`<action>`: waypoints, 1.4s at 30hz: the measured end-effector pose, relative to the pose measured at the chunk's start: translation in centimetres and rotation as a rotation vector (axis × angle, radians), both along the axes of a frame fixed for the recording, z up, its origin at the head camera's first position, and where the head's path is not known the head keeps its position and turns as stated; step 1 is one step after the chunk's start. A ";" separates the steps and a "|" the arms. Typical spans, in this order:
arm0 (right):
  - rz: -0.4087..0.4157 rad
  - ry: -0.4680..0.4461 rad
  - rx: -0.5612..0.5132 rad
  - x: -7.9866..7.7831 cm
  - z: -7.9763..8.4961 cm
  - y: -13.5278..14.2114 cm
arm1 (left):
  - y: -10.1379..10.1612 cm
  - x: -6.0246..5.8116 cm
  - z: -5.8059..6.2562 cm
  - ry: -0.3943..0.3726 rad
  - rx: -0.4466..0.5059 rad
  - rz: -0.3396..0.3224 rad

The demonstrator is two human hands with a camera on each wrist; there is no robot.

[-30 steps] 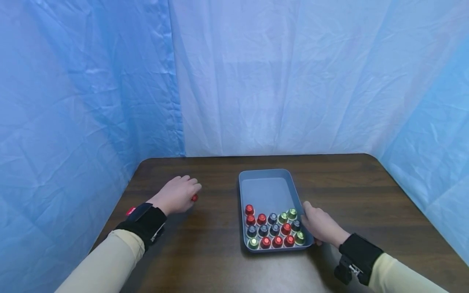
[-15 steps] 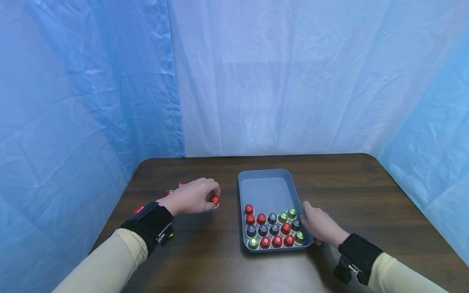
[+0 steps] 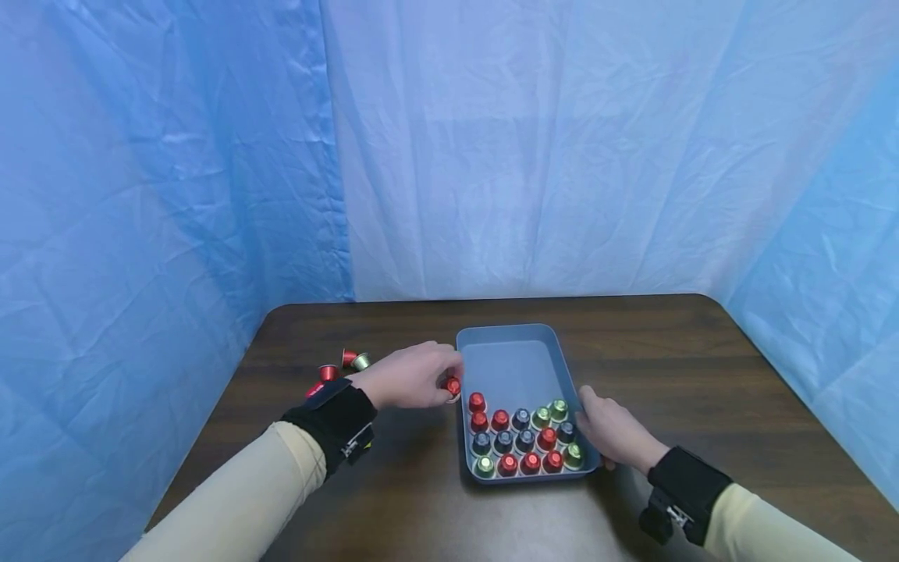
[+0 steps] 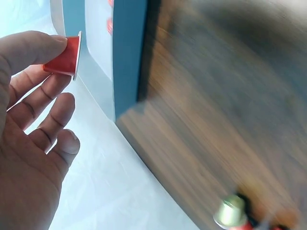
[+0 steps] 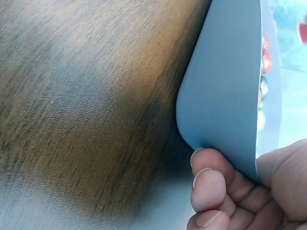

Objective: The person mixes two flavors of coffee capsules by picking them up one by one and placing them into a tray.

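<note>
My left hand pinches a red coffee capsule between thumb and fingers, at the left rim of a blue-grey tray. In the left wrist view the other fingers hang loosely below the capsule. The front part of the tray carries rows of upright capsules: red ones, dark blue ones and green ones. At the tray's right side my right hand grips the wall, thumb at the rim and fingers curled against the outside, as the right wrist view shows.
Left of the tray, a few loose capsules lie on the dark wooden table: a red capsule and a pale green capsule beside another red one. Blue and white curtains hang behind and beside the table.
My left hand has carried the red capsule rightward from the left of the table to the tray's left rim, uncovering the loose capsules. My right hand and the tray stay in place.
</note>
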State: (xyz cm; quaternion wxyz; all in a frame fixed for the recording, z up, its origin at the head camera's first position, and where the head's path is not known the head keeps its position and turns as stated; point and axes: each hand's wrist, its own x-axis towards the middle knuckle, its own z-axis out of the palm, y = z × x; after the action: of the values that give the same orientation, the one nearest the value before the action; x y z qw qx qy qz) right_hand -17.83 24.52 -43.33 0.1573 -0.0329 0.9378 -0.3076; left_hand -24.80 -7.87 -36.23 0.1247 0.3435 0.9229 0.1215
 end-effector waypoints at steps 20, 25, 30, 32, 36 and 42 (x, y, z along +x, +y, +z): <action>-0.009 -0.009 0.002 -0.1 0.1 0.1 | 6.5 -1.5 -0.7 0.031 -0.006 -0.108; -0.002 -0.003 0.004 -0.1 0.1 0.1 | 6.9 -1.6 -1.1 0.014 -0.039 -0.089; -0.004 0.002 0.011 -0.1 0.0 0.0 | 7.2 -1.8 -1.9 0.012 -0.065 -0.091; -0.006 0.001 0.009 -0.1 0.0 0.0 | 7.3 -1.9 -2.2 0.010 -0.075 -0.096; -0.002 0.000 -0.001 -0.1 -0.1 0.0 | 7.5 -2.0 -2.7 0.019 -0.093 -0.099; -0.010 -0.008 0.001 -0.1 -0.1 0.0 | 7.9 -2.0 -3.3 0.017 -0.105 -0.083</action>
State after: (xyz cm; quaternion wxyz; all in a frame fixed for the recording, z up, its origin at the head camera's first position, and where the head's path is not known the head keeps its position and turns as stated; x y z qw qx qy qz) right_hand -17.93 24.56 -43.41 0.1594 -0.0268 0.9376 -0.3079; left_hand -26.84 0.08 -39.53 0.1398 0.3755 0.9139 0.0647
